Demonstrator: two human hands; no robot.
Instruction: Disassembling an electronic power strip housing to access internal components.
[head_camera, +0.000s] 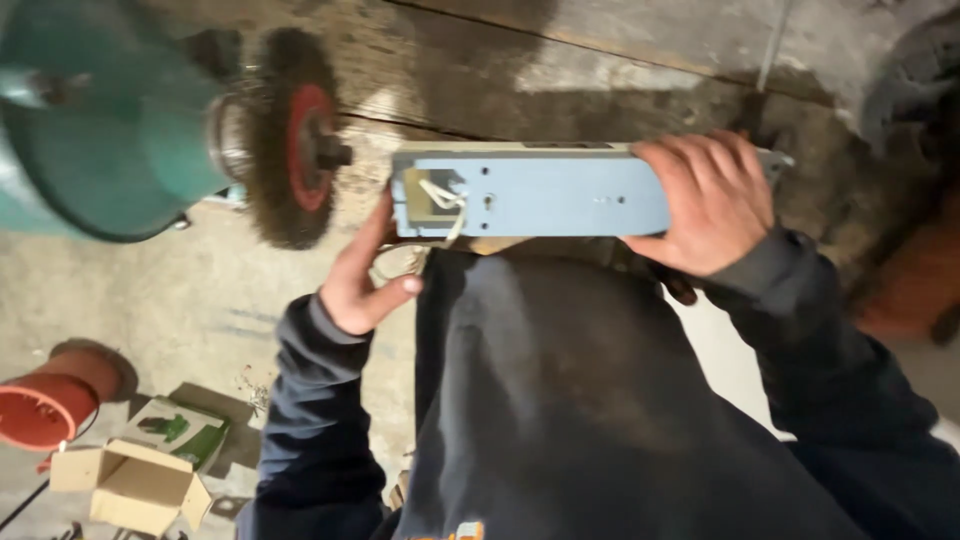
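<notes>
I hold a long light-blue metal housing (540, 195) level in front of my chest, with white wires showing at its left end. My right hand (708, 200) wraps over its right end and grips it. At the left end, my left hand (362, 280) supports the housing from below, fingers up against the end and thumb sticking out. A round wire brush wheel (290, 140) with a red hub sits on a green bench grinder (100, 120), just left of the housing's left end and apart from it.
Down on the concrete floor at lower left lie a red plastic bucket (50, 400), an open cardboard box (130, 485) and a green and white carton (180, 432). A dark rounded object (915, 90) sits at the right edge.
</notes>
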